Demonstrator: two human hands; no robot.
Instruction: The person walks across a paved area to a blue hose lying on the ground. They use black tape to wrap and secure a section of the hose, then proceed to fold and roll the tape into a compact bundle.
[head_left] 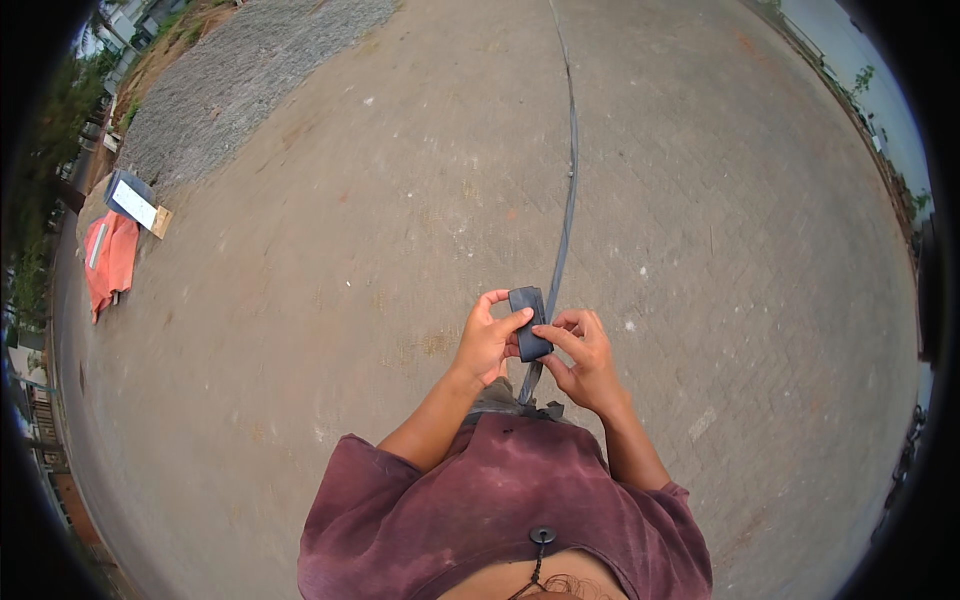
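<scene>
I hold a small dark rectangular device (527, 320) in front of my chest, above brick paving. My left hand (486, 342) grips its left side, thumb across its face. My right hand (583, 358) is beside it on the right, with the index finger touching the device's lower face. A long dark strap or cable (570, 180) runs from under my hands away across the ground toward the top of the view.
The ground is brick paving (400, 200), with a gravel patch (230, 80) at the upper left. An orange cloth (110, 258) and a dark object with a white sheet (132, 200) lie at the far left. A kerb and greenery (880, 130) border the right.
</scene>
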